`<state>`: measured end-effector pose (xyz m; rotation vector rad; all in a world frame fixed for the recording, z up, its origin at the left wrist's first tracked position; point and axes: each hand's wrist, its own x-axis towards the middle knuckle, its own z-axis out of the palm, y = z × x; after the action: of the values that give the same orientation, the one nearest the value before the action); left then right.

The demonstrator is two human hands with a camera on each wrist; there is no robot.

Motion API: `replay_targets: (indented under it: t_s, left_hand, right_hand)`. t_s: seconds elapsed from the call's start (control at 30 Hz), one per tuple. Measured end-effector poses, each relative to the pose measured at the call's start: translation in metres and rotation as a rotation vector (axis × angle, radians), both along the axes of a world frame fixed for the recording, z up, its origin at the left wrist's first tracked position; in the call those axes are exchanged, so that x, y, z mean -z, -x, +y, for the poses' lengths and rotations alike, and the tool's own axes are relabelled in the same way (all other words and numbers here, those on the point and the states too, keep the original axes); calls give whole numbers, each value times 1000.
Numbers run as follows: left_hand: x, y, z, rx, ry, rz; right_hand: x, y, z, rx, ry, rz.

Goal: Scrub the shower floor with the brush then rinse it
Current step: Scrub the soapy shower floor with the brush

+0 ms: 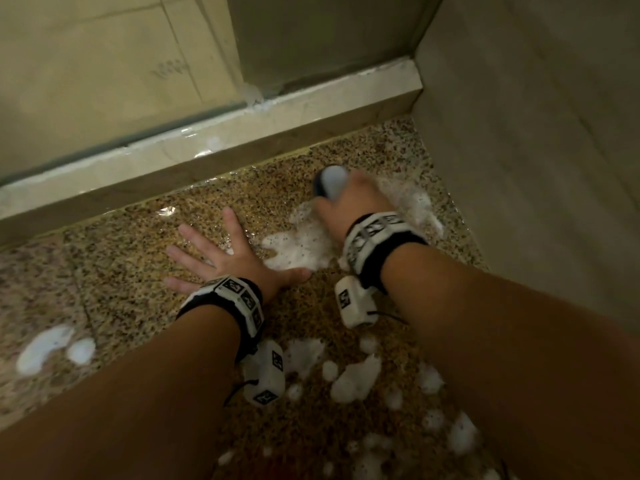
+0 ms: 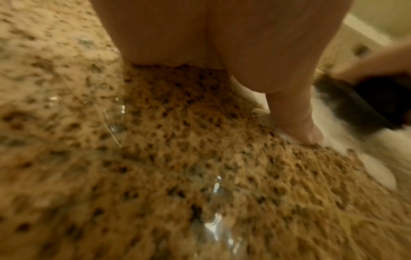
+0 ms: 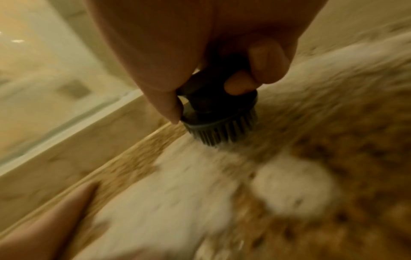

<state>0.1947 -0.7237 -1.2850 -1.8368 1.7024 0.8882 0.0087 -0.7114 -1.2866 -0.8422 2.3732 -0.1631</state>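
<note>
The shower floor (image 1: 121,258) is wet speckled brown stone with patches of white foam (image 1: 301,240). My right hand (image 1: 349,199) grips a small round dark brush (image 1: 330,181) near the far right corner, its bristles down on the floor in the foam. In the right wrist view my fingers (image 3: 264,70) curl round the brush (image 3: 220,119) knob. My left hand (image 1: 221,251) lies flat on the floor with fingers spread, just left of the foam. In the left wrist view its thumb (image 2: 295,121) presses the stone (image 2: 155,158), and the blurred brush (image 2: 367,103) is at the right.
A pale stone curb (image 1: 214,147) with a glass panel (image 1: 104,81) above it runs along the far side. A tiled wall (image 1: 536,150) closes the right side. More foam blobs (image 1: 353,379) lie near me and at the left (image 1: 45,348).
</note>
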Motion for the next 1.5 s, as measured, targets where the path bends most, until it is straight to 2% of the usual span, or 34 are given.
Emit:
replay_targets:
  t_s: [0.03, 0.1, 0.17, 0.3, 0.37, 0.47, 0.57, 0.73, 0.9, 1.03, 1.17, 1.27, 1.33, 1.4, 1.5]
  left_hand:
    - [-1, 1, 0, 0, 6, -5]
    - [-2, 1, 1, 5, 12, -8]
    - [-3, 1, 2, 10, 8, -1]
    - [-3, -2, 2, 18, -1, 20]
    - [-4, -2, 2, 21, 3, 23]
    - [-4, -3, 2, 26, 8, 19]
    - [-3, -4, 3, 32, 12, 22]
    - [-6, -3, 5, 37, 21, 16]
    - [-4, -3, 5, 39, 22, 12]
    - [-2, -3, 4, 42, 29, 5]
    - [0, -4, 5, 42, 39, 4]
    - [-2, -4, 6, 38, 50, 9]
    - [-2, -4, 6, 37, 52, 14]
    - [-2, -6, 6, 39, 45, 29]
    - [1, -8, 5, 40, 41, 50]
  right_hand:
    - [0, -14, -2, -106, -23, 1]
    - [2, -18, -2, -185, -55, 9]
    - [-1, 1, 7, -136, -75, 14]
    - [-8, 71, 47, 59, -52, 133]
    - [-2, 102, 70, 139, -126, 179]
    - [8, 119, 92, 227, -220, 231]
    - [8, 119, 110, 234, -287, 204]
    - [4, 121, 135, 136, -373, 175]
    - [-6, 116, 110, 122, -350, 181]
    - [-16, 102, 65, 147, -230, 138]
    - [-21, 34, 28, -23, -80, 16]
    - [-16, -23, 25, -249, -151, -67]
    - [-9, -24, 27, -325, -143, -47]
    - [-13, 0, 34, -238, -112, -21]
    - [-10, 56, 44, -5, -67, 72]
